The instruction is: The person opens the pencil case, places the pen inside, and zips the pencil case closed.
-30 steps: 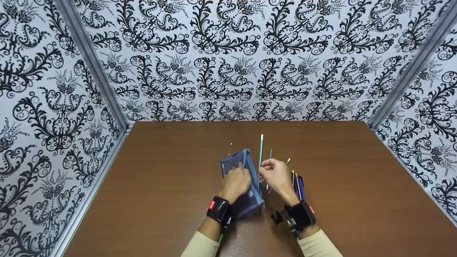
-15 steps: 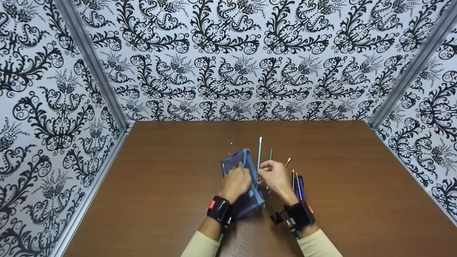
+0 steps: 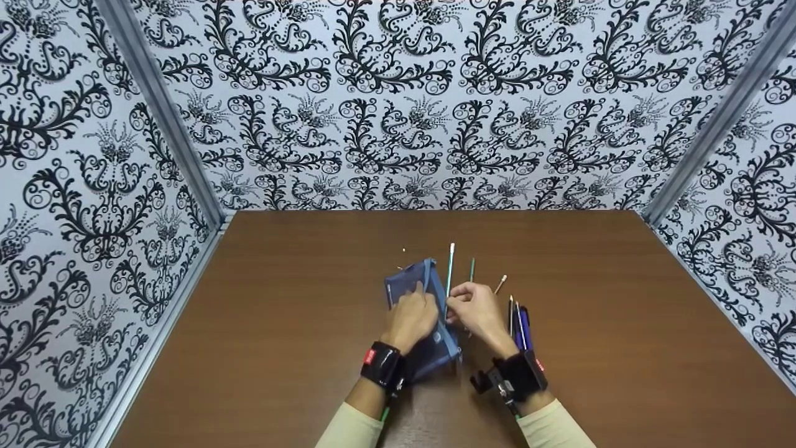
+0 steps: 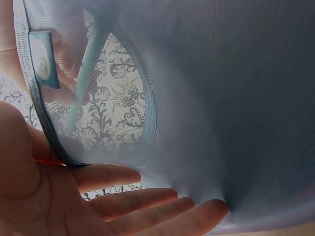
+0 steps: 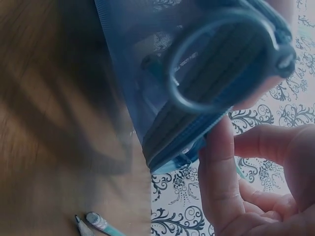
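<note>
A translucent blue mesh pencil case (image 3: 433, 354) is held tilted above the table, its zip opening towards the right. My left hand (image 3: 410, 320) grips it from the left; the left wrist view shows its fingers (image 4: 133, 204) stretched along the mesh. My right hand (image 3: 482, 309) pinches a teal pencil (image 3: 450, 267), white eraser end up. The pencil's lower part shows through the mesh at the opening in the left wrist view. Close by the zipped edge, the right fingertips (image 5: 219, 147) show in the right wrist view, where a large ring zip pull (image 5: 179, 93) hangs in front.
On the brown table (image 3: 280, 311), several pens and pencils (image 3: 519, 323) lie right of the right hand. Another teal pencil (image 3: 472, 269) and a pencil with a pale end (image 3: 501, 284) lie behind it. A tiny white bit (image 3: 403, 249) lies beyond the case. Patterned walls enclose the table.
My right hand has moved slightly left and down with the teal pencil, bringing it closer to the case's opening. The left hand and the case have barely moved.
</note>
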Available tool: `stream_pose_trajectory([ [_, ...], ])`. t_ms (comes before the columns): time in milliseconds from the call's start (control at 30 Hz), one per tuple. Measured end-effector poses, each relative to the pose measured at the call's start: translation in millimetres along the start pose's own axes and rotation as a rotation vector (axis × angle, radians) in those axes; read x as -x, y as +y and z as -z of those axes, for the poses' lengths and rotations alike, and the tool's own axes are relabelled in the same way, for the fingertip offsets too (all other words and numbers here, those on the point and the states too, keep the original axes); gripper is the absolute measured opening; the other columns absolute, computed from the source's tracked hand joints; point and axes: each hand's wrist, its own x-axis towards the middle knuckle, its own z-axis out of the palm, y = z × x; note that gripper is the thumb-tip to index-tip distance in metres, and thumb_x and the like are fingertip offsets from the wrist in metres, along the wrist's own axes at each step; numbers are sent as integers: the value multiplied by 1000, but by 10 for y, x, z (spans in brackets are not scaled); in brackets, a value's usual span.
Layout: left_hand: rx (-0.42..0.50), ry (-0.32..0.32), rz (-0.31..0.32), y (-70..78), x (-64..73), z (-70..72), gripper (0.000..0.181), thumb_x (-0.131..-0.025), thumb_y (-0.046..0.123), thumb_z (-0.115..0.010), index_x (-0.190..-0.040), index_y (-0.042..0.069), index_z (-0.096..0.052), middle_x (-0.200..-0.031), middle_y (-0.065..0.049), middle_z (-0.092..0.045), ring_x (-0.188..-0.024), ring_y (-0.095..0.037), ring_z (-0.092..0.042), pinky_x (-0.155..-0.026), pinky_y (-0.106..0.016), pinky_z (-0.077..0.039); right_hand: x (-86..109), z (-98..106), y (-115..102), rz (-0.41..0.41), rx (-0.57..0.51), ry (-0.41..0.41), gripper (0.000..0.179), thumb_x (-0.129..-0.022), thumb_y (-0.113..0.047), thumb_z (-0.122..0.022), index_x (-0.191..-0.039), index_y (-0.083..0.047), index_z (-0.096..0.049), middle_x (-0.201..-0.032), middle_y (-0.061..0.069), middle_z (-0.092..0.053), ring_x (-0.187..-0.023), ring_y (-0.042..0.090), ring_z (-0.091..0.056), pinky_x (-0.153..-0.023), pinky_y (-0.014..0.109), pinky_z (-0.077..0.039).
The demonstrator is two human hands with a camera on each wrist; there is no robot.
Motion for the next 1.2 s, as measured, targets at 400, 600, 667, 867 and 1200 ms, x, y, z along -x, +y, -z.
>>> stream_pose_trajectory([
  [400, 9, 7, 2, 1, 12, 5, 56, -101, 28, -32, -143, -6, -47, -127, -28, -62, -106, -43, -64, -85, -54, -51, 1, -31, 24, -63, -39, -41, 10, -84, 5, -62, -92, 10, -66, -77, 15, -71, -60, 18, -67, -57, 31, -59],
  [600, 32, 8, 3, 9, 9, 5, 55, -101, 26, -33, -142, -7, -47, -133, -29, -57, -115, -44, -60, -95, -54, -48, 4, -58, 47, -44, -3, -46, 10, -83, 3, -63, -91, 9, -67, -78, 14, -71, -61, 18, -67, -57, 31, -58],
  [667, 28, 8, 4, 10, 8, 3, 55, -101, 25, -33, -143, -7, -47, -133, -30, -57, -115, -44, -60, -96, -54, -47, 4, -63, 51, -42, 6, -43, 10, -83, 3, -64, -90, 8, -68, -77, 13, -71, -62, 18, -67, -57, 31, -58],
  [867, 26, 7, -3, 6, 7, 0, 55, -101, 25, -32, -143, -7, -46, -133, -30, -57, -112, -44, -62, -93, -54, -49, 9, -69, 59, -39, 18, -52, 11, -82, 4, -62, -90, 9, -68, -75, 13, -71, -60, 16, -66, -56, 29, -57],
  [1200, 21, 9, -8, 10, 17, 11, 55, -102, 27, -31, -142, -7, -47, -135, -30, -56, -113, -45, -61, -95, -54, -48, 15, -83, 74, 18, 114, -76, 13, -80, 3, -60, -86, 7, -71, -72, 11, -70, -55, 13, -62, -54, 24, -51],
])
